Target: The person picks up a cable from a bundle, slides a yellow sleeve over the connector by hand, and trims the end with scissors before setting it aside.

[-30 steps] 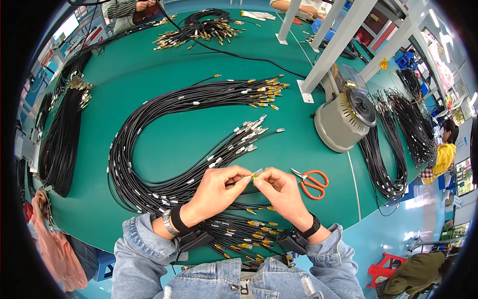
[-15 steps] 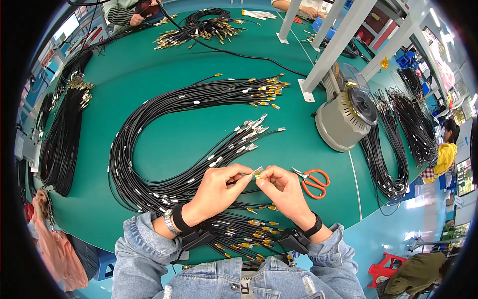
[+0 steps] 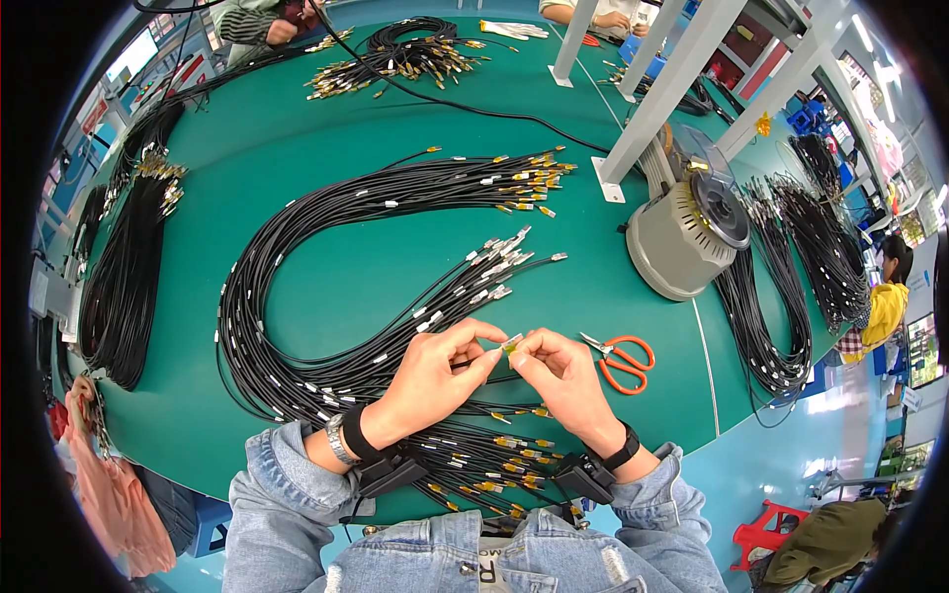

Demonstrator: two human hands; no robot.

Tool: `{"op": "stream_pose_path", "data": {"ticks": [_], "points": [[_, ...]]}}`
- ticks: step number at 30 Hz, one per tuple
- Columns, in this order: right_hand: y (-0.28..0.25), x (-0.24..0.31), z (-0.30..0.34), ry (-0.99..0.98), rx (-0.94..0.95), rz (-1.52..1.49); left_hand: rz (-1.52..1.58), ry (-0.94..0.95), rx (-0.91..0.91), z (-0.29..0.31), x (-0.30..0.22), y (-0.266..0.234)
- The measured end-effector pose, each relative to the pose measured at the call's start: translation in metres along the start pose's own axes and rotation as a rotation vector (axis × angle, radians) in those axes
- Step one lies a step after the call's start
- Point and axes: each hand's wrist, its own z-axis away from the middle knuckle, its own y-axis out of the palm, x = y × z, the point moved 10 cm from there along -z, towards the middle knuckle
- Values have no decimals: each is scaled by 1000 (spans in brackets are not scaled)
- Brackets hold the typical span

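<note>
Over the front middle of the table, my left hand [image 3: 431,378] pinches a black cable just behind its end. My right hand [image 3: 565,381] closes thumb and forefinger on the tip of that cable end [image 3: 510,343], a small piece with silver and yellow on it. The fingertips hide most of its detail. Beneath my hands and forearms lies a bundle of black cables [image 3: 259,267], curved in a loop. White tags mark it, and its ends are silver or yellow. Just right of my right hand are orange-handled scissors [image 3: 633,366], blades apart.
A beige round-bodied machine [image 3: 677,242] stands right on the green table [image 3: 554,287], beside white metal posts [image 3: 647,109]. More cable bundles lie left [image 3: 129,277], far [image 3: 400,59] and right [image 3: 781,316]. White gloves [image 3: 512,30] lie beyond. Co-workers' hands show at the far edge.
The cable end has tilted slightly between my fingertips, and my left fingers have shifted up a little. The bundles, scissors and machine have stayed put.
</note>
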Motion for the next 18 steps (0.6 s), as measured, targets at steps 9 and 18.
{"op": "stream_pose_path", "data": {"ticks": [9, 18], "points": [[-5, -6, -1, 35, -33, 48, -166, 108, -65, 3, -12, -2], [-7, -6, -2, 11, -81, 52, -169, 176, -106, 5, -17, -2]]}}
